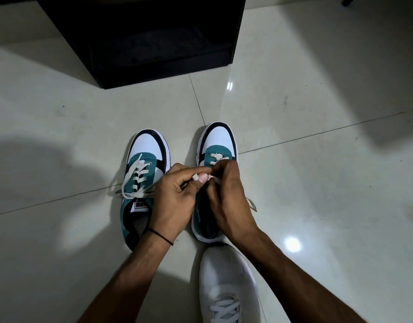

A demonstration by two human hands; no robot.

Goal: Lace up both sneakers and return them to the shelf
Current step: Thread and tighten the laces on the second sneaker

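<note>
Centrally in the frame, two teal, white and black sneakers are stood side by side on the pale tiled floor point(317, 113), toes pointing up-frame. The left sneaker point(145, 164) is laced, its ends lying loose. The right sneaker point(218, 141) is threaded only at its lowest eyelets; the rest is covered by both hands. A white lace point(211, 178) is pinched by the left hand point(175, 197) and the right hand point(226, 197). The dark shelf point(142, 38) at upper centre is too dim to read inside. A white shoe point(226, 283) is cut off at the bottom edge.
</note>
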